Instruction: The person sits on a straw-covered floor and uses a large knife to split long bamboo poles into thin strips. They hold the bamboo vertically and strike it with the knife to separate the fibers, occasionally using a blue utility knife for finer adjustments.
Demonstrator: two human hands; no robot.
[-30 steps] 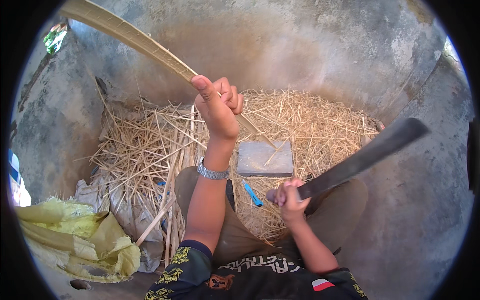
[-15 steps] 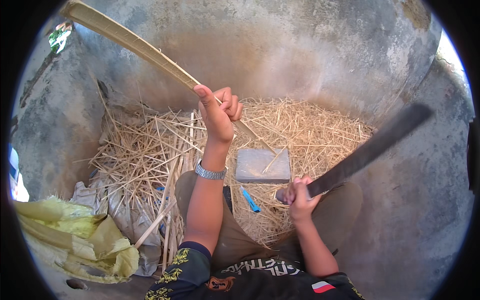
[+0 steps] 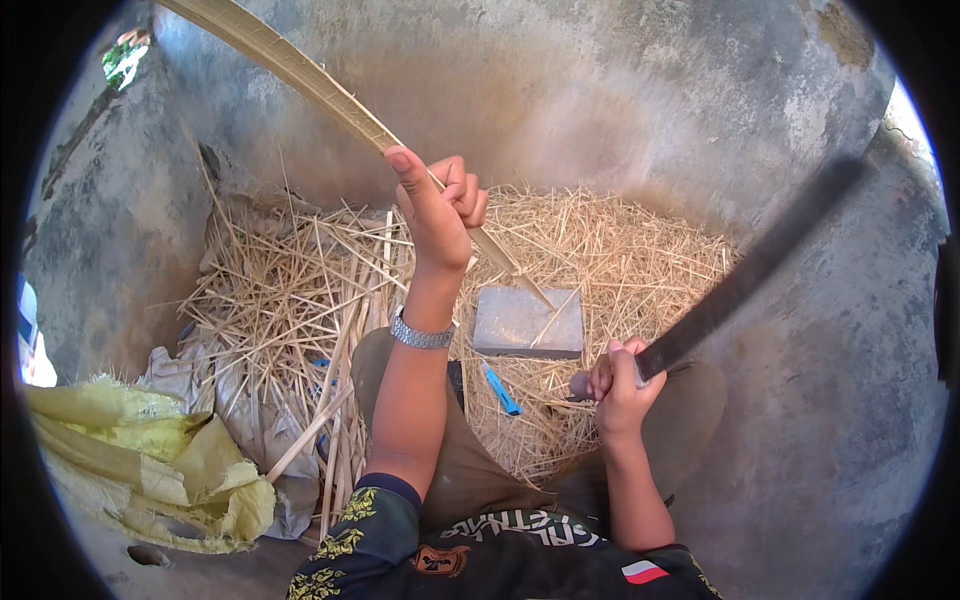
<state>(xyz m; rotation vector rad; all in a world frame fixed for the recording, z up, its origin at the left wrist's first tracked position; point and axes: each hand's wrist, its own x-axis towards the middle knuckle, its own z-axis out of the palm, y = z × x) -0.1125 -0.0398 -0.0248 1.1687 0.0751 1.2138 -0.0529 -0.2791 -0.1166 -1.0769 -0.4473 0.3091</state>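
Machete swung steeper, right hand gripping it; left hand grips pale strip, seemingly part-worked: slivers piled, long length left.

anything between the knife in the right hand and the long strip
Nothing visible stands between the knife in the right hand and the long strip in the left hand; the blue tool lies off to the side.
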